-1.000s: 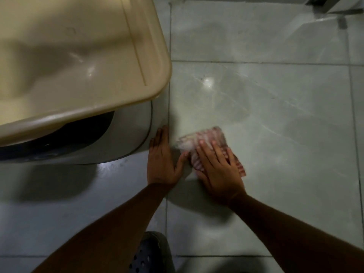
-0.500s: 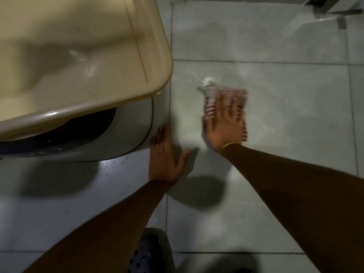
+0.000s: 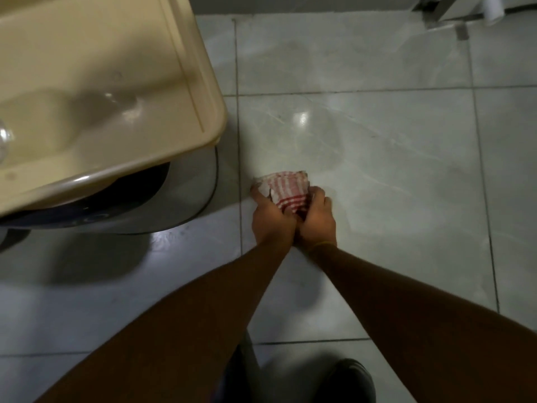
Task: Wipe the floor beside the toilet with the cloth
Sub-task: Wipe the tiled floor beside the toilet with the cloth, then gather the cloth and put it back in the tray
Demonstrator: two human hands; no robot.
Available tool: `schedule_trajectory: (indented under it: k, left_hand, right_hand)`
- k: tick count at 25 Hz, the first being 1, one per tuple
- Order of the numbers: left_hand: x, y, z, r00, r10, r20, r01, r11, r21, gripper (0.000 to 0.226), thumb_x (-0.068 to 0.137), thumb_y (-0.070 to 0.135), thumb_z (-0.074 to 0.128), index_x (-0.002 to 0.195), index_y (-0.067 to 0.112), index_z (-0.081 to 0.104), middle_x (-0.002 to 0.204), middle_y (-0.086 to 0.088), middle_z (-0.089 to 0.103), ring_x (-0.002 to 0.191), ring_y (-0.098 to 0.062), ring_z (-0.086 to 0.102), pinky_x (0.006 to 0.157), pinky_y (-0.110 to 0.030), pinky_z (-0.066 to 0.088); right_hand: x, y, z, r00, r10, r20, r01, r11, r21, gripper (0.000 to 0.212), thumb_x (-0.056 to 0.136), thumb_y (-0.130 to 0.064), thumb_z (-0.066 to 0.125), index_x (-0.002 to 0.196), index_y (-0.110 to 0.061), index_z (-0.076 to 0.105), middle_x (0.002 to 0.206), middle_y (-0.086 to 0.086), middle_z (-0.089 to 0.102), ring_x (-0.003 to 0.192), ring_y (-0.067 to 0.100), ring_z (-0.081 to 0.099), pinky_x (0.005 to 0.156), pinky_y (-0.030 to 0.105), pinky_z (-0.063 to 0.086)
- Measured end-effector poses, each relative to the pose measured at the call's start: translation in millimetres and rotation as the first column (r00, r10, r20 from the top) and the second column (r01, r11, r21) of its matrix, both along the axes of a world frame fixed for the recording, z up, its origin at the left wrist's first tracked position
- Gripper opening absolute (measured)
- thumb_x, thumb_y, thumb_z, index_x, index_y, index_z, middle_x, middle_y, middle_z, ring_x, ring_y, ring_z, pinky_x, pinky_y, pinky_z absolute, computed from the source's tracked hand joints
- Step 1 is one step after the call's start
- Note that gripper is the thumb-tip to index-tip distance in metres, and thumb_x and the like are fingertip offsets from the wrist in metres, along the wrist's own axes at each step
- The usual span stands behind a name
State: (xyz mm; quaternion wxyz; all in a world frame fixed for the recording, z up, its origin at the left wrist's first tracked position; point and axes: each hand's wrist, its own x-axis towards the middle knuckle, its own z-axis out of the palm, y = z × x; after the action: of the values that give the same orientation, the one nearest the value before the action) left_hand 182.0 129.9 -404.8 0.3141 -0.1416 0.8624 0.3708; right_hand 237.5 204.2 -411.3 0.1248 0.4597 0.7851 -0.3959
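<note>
A red-and-white checked cloth lies bunched on the pale grey floor tile, just right of the toilet's base. My left hand grips the cloth's left side, my right hand grips its right side, and the two hands touch each other. The cloth's near part is hidden between my palms. The toilet's beige closed lid fills the upper left.
Dark shoes show at the bottom edge. A white roll and metal fitting stand at the far right corner by the wall. A wet sheen covers the tile beyond the cloth.
My right hand pulled the cloth back from the far part of the tile toward me. My left hand left the floor beside the toilet base and closed on the cloth.
</note>
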Motion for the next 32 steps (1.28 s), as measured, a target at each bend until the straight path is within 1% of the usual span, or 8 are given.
schedule_trajectory:
  k: [4,7,11,13,17,23,26,32]
  left_hand:
    - [-15,11,32,0.909,0.102,0.404,-0.149,0.985,0.084,0.069,0.093,0.024,0.076,0.150,0.002,0.043,0.141,-0.020,0.062,0.127,-0.037,0.066,0.107,-0.043,0.056]
    - [-14,12,90,0.850,0.015,0.526,-0.179,0.948,0.262,0.061,0.102,0.024,0.066,0.154,0.003,0.043,0.146,-0.020,0.061,0.131,-0.036,0.064,0.112,-0.044,0.053]
    - [-36,21,191,0.953,-0.212,0.215,0.134,0.936,0.325,0.055,0.095,-0.005,0.063,0.145,0.012,0.049,0.094,-0.001,0.059,0.078,-0.014,0.063,0.052,-0.006,0.050]
    - [-58,28,248,0.942,-0.324,0.092,0.276,0.898,0.342,0.040,0.093,-0.009,0.062,0.130,0.004,0.066,0.086,0.000,0.065,0.067,-0.011,0.065,0.046,-0.006,0.045]
    - [-110,23,343,0.960,-0.279,-0.029,0.268,0.883,0.385,0.030,0.098,-0.005,0.060,0.121,0.005,0.077,0.102,-0.004,0.076,0.073,-0.003,0.071,0.062,-0.006,0.052]
    - [-167,-51,379,0.926,-0.265,-0.269,0.336,0.903,0.268,0.044,0.098,0.001,0.064,0.138,0.018,0.067,0.120,0.008,0.069,0.110,-0.004,0.063,0.096,-0.010,0.049]
    - [-179,-94,346,0.902,-0.314,-0.296,0.362,0.924,0.122,0.051,0.102,0.010,0.062,0.152,0.018,0.055,0.140,-0.008,0.066,0.130,-0.031,0.062,0.116,-0.036,0.046]
    - [-195,-155,271,0.764,-0.622,-0.172,0.582,0.779,-0.234,0.064,0.095,0.015,0.046,0.159,0.004,0.043,0.157,-0.030,0.044,0.141,-0.047,0.049,0.114,-0.042,0.039]
  right_hand:
    - [-3,11,34,0.942,-0.327,0.079,0.336,0.925,-0.177,0.022,0.095,-0.029,0.071,0.104,-0.011,0.080,0.104,0.019,0.081,0.103,0.044,0.075,0.090,0.043,0.062]
    - [13,25,82,0.862,-0.491,0.128,0.508,0.834,-0.217,0.024,0.100,-0.029,0.067,0.085,-0.013,0.076,0.100,0.020,0.080,0.100,0.044,0.073,0.087,0.038,0.058]
    - [3,46,167,0.776,-0.631,0.015,0.586,0.712,-0.386,0.011,0.101,-0.010,0.063,0.095,-0.010,0.073,0.113,0.029,0.077,0.116,0.053,0.072,0.106,0.060,0.059]
    - [-20,53,230,0.753,-0.650,-0.100,0.568,0.719,-0.399,0.007,0.106,-0.019,0.063,0.103,-0.025,0.066,0.112,0.019,0.077,0.119,0.046,0.073,0.109,0.057,0.059]
    - [-75,55,342,0.856,-0.386,-0.343,0.325,0.919,-0.224,0.047,0.097,-0.011,0.049,0.136,-0.036,0.058,0.113,0.010,0.076,0.105,0.035,0.073,0.096,0.044,0.061]
    - [-156,6,395,0.933,0.150,-0.327,-0.167,0.986,-0.024,0.072,0.085,0.007,0.062,0.151,-0.020,0.061,0.142,0.014,0.071,0.129,0.036,0.068,0.117,0.045,0.054]
    - [-184,-26,368,0.869,0.462,-0.177,-0.456,0.887,0.075,0.081,0.088,-0.004,0.068,0.165,-0.022,0.045,0.155,0.015,0.061,0.137,0.042,0.063,0.119,0.049,0.051]
    - [-211,-86,305,0.588,0.792,0.162,-0.793,0.525,0.311,0.081,0.088,-0.022,0.078,0.161,-0.013,0.046,0.164,0.016,0.042,0.132,0.046,0.062,0.094,0.049,0.058]
